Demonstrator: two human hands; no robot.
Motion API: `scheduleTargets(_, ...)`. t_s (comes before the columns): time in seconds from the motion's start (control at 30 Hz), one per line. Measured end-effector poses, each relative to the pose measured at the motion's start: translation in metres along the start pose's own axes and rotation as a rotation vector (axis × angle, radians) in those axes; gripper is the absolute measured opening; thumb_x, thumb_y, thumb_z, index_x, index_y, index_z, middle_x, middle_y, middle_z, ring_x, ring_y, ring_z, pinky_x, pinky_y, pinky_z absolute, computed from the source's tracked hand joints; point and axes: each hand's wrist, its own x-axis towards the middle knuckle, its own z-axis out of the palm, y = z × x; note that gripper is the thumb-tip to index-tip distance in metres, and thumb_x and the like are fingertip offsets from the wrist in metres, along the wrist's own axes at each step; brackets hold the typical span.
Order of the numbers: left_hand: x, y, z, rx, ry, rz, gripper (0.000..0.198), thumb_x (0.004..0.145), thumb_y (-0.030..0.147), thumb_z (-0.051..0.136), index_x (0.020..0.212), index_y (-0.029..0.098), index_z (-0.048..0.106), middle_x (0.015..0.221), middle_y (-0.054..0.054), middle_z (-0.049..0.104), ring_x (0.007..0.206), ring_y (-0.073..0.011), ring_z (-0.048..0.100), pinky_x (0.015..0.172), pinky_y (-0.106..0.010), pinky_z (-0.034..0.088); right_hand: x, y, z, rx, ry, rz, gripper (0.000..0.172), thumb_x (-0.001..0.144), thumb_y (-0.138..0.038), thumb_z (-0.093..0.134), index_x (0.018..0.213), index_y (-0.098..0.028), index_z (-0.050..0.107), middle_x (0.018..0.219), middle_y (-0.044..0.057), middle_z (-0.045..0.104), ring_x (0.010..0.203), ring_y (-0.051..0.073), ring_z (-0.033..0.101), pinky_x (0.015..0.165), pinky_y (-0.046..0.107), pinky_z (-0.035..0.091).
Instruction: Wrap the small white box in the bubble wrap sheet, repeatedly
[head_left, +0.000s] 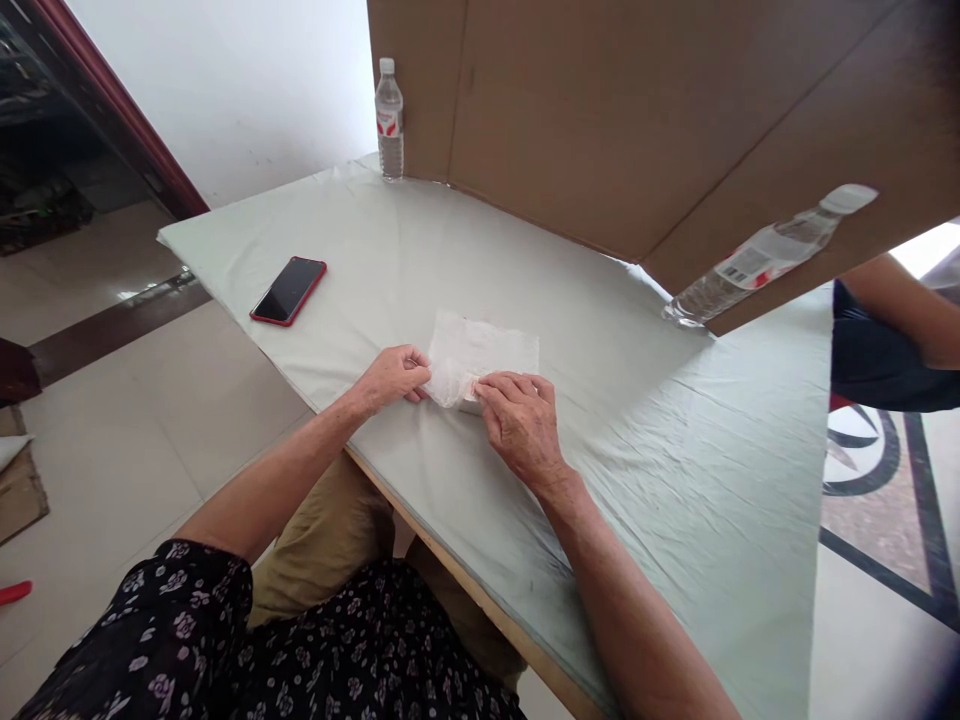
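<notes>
A translucent white wrapping sheet (487, 343), perhaps bubble wrap, lies on the covered table in front of me. Its left corner is folded up, and my left hand (397, 376) pinches that edge between thumb and fingers. On the near part of the sheet sits a small pale object (470, 388) with faint reddish marks; it looks like a little box, partly covered by the folded sheet. My right hand (523, 420) is closed over its right side, fingers bent and thumb pressed against it. Most of this object is hidden by the hand and wrap.
A black phone with a red edge (289, 291) lies left on the table (652, 480). Two water bottles, one upright (389, 125) and one leaning in view (757, 262), stand by a tall cardboard panel (555, 110). Another person's arm (911, 305) shows at right.
</notes>
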Motion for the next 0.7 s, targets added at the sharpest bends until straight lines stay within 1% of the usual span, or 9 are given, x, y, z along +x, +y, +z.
scheduleTargets(0.07, -0.001, 0.000, -0.001, -0.060, -0.028, -0.012, 0.033, 0.070, 0.018, 0.062, 0.102, 0.014, 0.056, 0.069, 0.000, 0.064, 0.065, -0.0156, 0.067, 0.059, -0.025, 0.053, 0.000, 0.000, 0.000, -0.002, 0.003, -0.003, 0.019, 0.097, -0.014, 0.052, 0.101, -0.021, 0.069, 0.106, 0.004, 0.077, 0.103, 0.020, 0.066, 0.097, 0.038, 0.034)
scheduleTargets(0.17, -0.004, 0.001, -0.005, -0.052, -0.106, 0.063, 0.060, 0.070, 0.018, 0.063, 0.129, 0.015, 0.051, 0.074, 0.001, 0.062, 0.069, -0.0148, 0.066, 0.061, -0.024, 0.054, 0.000, 0.000, 0.000, -0.007, 0.008, -0.006, 0.019, 0.096, -0.013, 0.052, 0.101, -0.020, 0.069, 0.106, 0.003, 0.077, 0.103, 0.020, 0.065, 0.097, 0.038, 0.034)
scheduleTargets(0.23, -0.006, 0.002, -0.005, -0.001, -0.138, 0.107, 0.072, 0.071, 0.019, 0.065, 0.140, 0.018, 0.047, 0.080, 0.001, 0.060, 0.070, -0.0131, 0.063, 0.061, -0.023, 0.053, 0.000, 0.000, 0.000, -0.008, 0.010, -0.008, 0.019, 0.095, -0.012, 0.053, 0.102, -0.020, 0.069, 0.106, 0.003, 0.077, 0.103, 0.020, 0.065, 0.097, 0.038, 0.034)
scheduleTargets(0.3, -0.007, 0.004, -0.004, 0.073, -0.148, 0.137, 0.075, 0.071, 0.021, 0.066, 0.144, 0.020, 0.047, 0.086, 0.000, 0.059, 0.069, -0.0114, 0.060, 0.060, -0.022, 0.050, 0.000, 0.000, 0.000, -0.006, 0.009, -0.008, 0.020, 0.095, -0.011, 0.053, 0.103, -0.020, 0.069, 0.106, 0.003, 0.077, 0.103, 0.020, 0.065, 0.097, 0.038, 0.034)
scheduleTargets(0.4, -0.004, 0.003, 0.001, 0.167, -0.129, 0.176, 0.071, 0.074, 0.023, 0.065, 0.143, 0.020, 0.050, 0.084, 0.001, 0.058, 0.066, -0.0102, 0.057, 0.058, -0.021, 0.045, 0.000, 0.000, 0.000, -0.002, -0.002, -0.001, 0.020, 0.095, -0.012, 0.053, 0.103, -0.021, 0.068, 0.107, 0.004, 0.077, 0.104, 0.020, 0.065, 0.097, 0.039, 0.034)
scheduleTargets(0.5, 0.000, -0.005, 0.005, 0.177, -0.059, 0.233, 0.077, 0.077, 0.026, 0.064, 0.150, 0.020, 0.040, 0.080, 0.003, 0.057, 0.064, -0.0099, 0.054, 0.060, -0.022, 0.044, 0.000, 0.000, -0.001, 0.001, -0.002, -0.003, 0.020, 0.096, -0.013, 0.052, 0.104, -0.021, 0.068, 0.107, 0.004, 0.077, 0.105, 0.021, 0.065, 0.097, 0.039, 0.034)
scheduleTargets(0.57, 0.002, -0.012, 0.008, 0.167, -0.005, 0.271, 0.082, 0.078, 0.028, 0.065, 0.153, 0.022, 0.033, 0.082, 0.003, 0.058, 0.063, -0.0090, 0.052, 0.062, -0.022, 0.044, 0.000, 0.000, -0.001, 0.004, -0.002, 0.001, 0.020, 0.096, -0.013, 0.052, 0.103, -0.022, 0.069, 0.107, 0.004, 0.077, 0.105, 0.021, 0.065, 0.097, 0.039, 0.033)
scheduleTargets(0.63, 0.001, -0.017, 0.009, 0.170, 0.031, 0.299, 0.081, 0.079, 0.029, 0.065, 0.153, 0.024, 0.033, 0.089, 0.001, 0.059, 0.061, -0.0075, 0.049, 0.063, -0.022, 0.044, 0.000, 0.000, -0.001, 0.007, 0.001, 0.004, 0.021, 0.096, -0.013, 0.052, 0.103, -0.022, 0.069, 0.107, 0.004, 0.077, 0.105, 0.020, 0.064, 0.097, 0.039, 0.033)
scheduleTargets(0.7, -0.002, -0.020, 0.008, 0.188, 0.043, 0.324, 0.079, 0.080, 0.030, 0.065, 0.152, 0.026, 0.035, 0.096, 0.000, 0.060, 0.058, -0.0058, 0.046, 0.063, -0.022, 0.043, -0.001, 0.000, 0.000, 0.007, 0.010, -0.002, 0.020, 0.095, -0.012, 0.053, 0.103, -0.021, 0.068, 0.107, 0.004, 0.077, 0.104, 0.021, 0.064, 0.097, 0.039, 0.034)
